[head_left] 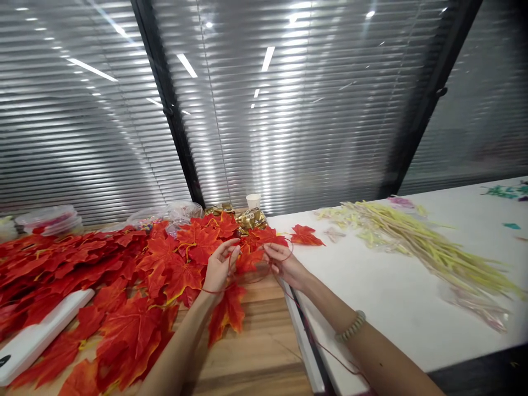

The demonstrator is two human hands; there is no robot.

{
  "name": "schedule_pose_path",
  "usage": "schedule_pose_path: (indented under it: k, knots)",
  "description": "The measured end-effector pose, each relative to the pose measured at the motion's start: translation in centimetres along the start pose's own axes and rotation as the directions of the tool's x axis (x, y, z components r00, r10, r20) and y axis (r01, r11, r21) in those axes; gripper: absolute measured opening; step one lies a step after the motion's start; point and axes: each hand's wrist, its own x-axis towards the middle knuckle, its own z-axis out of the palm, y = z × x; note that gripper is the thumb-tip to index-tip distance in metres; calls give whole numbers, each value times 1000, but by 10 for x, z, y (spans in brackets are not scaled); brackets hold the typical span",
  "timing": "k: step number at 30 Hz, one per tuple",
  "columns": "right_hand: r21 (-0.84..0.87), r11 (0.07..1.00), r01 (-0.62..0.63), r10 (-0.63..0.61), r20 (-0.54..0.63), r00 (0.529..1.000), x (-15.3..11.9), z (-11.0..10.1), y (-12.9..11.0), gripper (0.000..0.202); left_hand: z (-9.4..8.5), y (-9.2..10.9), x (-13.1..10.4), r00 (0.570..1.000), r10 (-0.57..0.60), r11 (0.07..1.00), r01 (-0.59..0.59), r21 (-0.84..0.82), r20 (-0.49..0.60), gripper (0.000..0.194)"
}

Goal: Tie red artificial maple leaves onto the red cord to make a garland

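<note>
A thin red cord (338,358) loops between my two hands. One part crosses my left wrist, and its tail trails down past the table joint beneath my right forearm. My left hand (220,268) is closed in a pinch on the cord, thumb against fingertips. Close by on the right, my right hand (284,264) also pinches the cord, fingertips pointing left. Just below my left hand is a red fabric maple leaf (229,311) with yellow edges; I cannot tell whether it hangs from the cord. More red leaves lie behind both hands.
Red maple leaves (132,324) cover the left of the wooden table (259,352), with a white device (45,335) among them. Plastic tubs (51,220), gold packets (251,220) and a paper cup (253,201) stand at the back. Yellow-green strips (429,247) lie on the white table (371,302).
</note>
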Motion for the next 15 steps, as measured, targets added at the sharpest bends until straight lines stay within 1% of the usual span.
schedule_pose_path:
  k: [2, 3, 7, 9, 12, 15]
  knots:
    - [72, 995, 75, -69, -89, 994, 3, -5, -1, 22, 1, 0, -1, 999, -24, 1000, 25, -16, 31, 47]
    - [106, 990, 98, -84, -128, 988, 5, -8, -2, 23, 1, 0, -1, 999, -28, 999, 29, -23, 38, 46]
    - [213, 966, 146, -92, -245, 965, 11, -17, -7, 21, 1, 2, -3, 996, -73, 995, 76, -58, 53, 41]
    - [245, 949, 199, -117, -311, 943, 12, -20, -11, 20, 2, 4, -5, 992, -104, 991, 110, -70, 75, 41]
    - [235, 924, 300, -190, -398, 897, 13, -28, -17, 21, 3, 9, -9, 980, -148, 982, 161, -96, 132, 48]
    - [160, 917, 365, -265, -439, 858, 14, -39, -20, 22, 4, 14, -10, 969, -155, 960, 194, -203, 192, 58]
